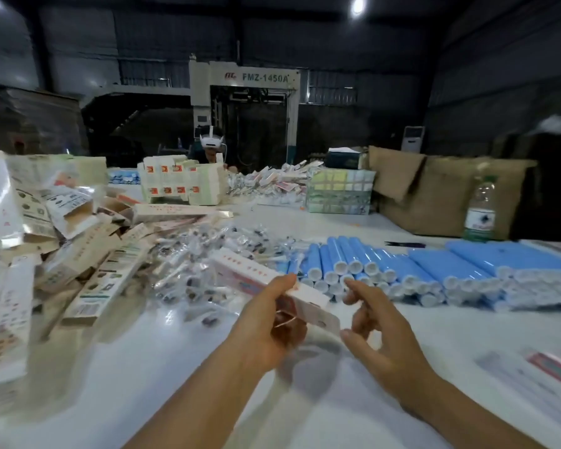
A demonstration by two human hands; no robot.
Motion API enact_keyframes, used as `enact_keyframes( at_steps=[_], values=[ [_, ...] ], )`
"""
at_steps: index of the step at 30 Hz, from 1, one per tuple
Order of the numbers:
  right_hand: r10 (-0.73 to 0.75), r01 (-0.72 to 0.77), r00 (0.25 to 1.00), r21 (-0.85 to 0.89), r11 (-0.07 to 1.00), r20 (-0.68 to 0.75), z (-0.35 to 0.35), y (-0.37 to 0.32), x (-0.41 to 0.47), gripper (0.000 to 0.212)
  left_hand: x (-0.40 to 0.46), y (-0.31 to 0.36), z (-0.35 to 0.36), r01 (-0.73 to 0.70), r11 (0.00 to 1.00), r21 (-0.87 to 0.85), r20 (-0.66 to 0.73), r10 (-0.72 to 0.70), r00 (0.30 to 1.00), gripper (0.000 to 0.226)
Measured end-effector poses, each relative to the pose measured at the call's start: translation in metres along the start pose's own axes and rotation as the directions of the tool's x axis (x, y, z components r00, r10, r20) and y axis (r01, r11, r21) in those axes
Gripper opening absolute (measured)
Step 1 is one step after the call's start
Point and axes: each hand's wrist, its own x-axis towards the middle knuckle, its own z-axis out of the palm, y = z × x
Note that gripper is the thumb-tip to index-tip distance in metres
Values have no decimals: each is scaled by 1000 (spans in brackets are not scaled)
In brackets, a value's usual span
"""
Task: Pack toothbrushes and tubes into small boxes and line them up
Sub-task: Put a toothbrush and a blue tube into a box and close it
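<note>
White desk [175, 367], dim warehouse. We hold a long small box [266, 280] above the desk: left hand [266, 322] grip curled round its near end, right hand [376, 332] grip spread beside it. Blue tubes [386, 267] stacked right; wrapped toothbrushes [191, 257] centre; flat boxes [62, 238] heaped left. Water bottle [480, 209] far right.

White desk [175, 367]. Sky-blue tubes [363, 257] with white caps. A white box [272, 281] printed with red marks. Cream flat boxes [88, 254] bearing green and dark print. A clear bottle [480, 209] with a green-edged label.
</note>
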Motion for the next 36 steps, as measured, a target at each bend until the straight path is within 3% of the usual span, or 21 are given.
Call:
enact_keyframes(
  at_steps=[4,6,8,10,13,16,18,20,21,22,23,24,25,26,27,28,30,32,34,36],
  values=[
    [-29,25,993,40,999,113,-7,-2,-3,65,13,-19,7,-43,999,-7,-10,43,999,57],
    [-9,-5,987,86,996,158,-3,-3,-4,64,15,-23,6,-37,999,-31,-10,36,999,51],
    [87,-108,990,196,975,115,3,-7,-3,54,16,-26,6,-45,995,-90,24,47,999,45],
    [286,-275,958,392,878,30,7,-6,2,42,19,-27,4,-80,985,-150,68,91,994,40],
    [651,-609,750,510,608,119,2,1,11,17,19,-28,1,-143,972,-188,148,171,974,37],
    [655,-733,663,491,471,362,0,1,9,13,12,-35,6,-176,981,-86,255,192,948,54],
    [671,-729,647,550,407,362,-2,1,10,24,7,-36,8,-209,978,6,273,200,941,50],
    [723,-696,637,601,392,267,-8,5,15,29,0,-37,9,-281,936,212,252,225,941,36],
    [741,-679,637,610,409,212,-12,7,17,28,-2,-40,6,-346,864,365,240,271,932,28],
    [753,-668,637,606,433,164,-17,8,19,28,-5,-42,4,-454,721,524,266,369,891,19],
    [762,-665,635,591,457,125,-21,10,19,28,-7,-45,-1,-620,437,652,378,521,765,19],
    [767,-671,633,568,477,103,-24,11,19,28,-8,-45,-5,-718,59,694,539,619,571,23],
    [771,-683,630,538,493,94,-25,12,18,27,-12,-43,-6,-726,-298,619,705,619,347,21],
    [772,-698,628,509,503,98,-26,12,17,25,-14,-43,-7,-681,-522,513,812,552,188,17],
    [768,-713,630,479,511,118,-26,11,16,24,-16,-41,-5,-635,-620,460,863,481,156,26],
    [757,-727,636,446,522,151,-26,10,15,25,-15,-40,-3,-568,-676,470,874,445,194,45],
    [720,-737,659,377,561,217,-24,5,13,30,-16,-37,2,-356,-759,545,808,364,463,88],
    [677,-725,683,368,583,273,-24,3,9,31,-7,-41,-1,-240,-783,574,707,326,628,96],
    [647,-698,713,366,616,270,-24,-1,7,27,0,-46,-4,-218,-750,624,649,341,680,87],
    [588,-610,792,184,771,163,-28,-1,9,24,3,-49,-7,-264,-719,643,662,347,665,81]
  ],
)
